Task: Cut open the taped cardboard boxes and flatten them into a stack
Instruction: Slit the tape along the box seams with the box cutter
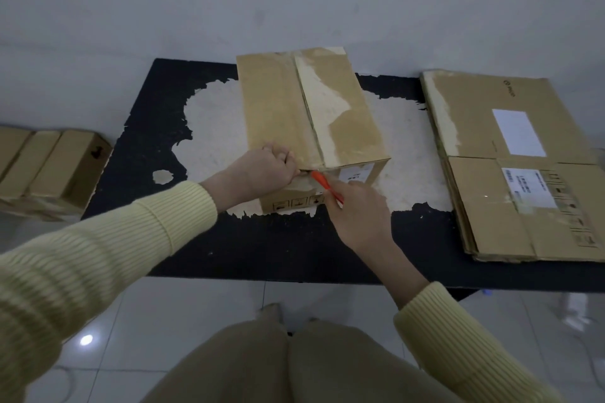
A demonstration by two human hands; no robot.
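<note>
Yellow-sleeved right grip (pixel 357 209) is curled round a slim orange cutter (pixel 324 185), its tip at the near top seam of the brown cardboard box (pixel 307 114) mid-table. Left grip (pixel 273 167) curls over that edge. Flattened cardboard stack (pixel 510 167) lies on the black table's (pixel 262 249) right.

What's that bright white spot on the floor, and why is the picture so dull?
Head view: the spot is probably a ceiling light's glare on the glossy tile; lighting is dim and even, shadows soft; the boxes at far left look smeared.
</note>
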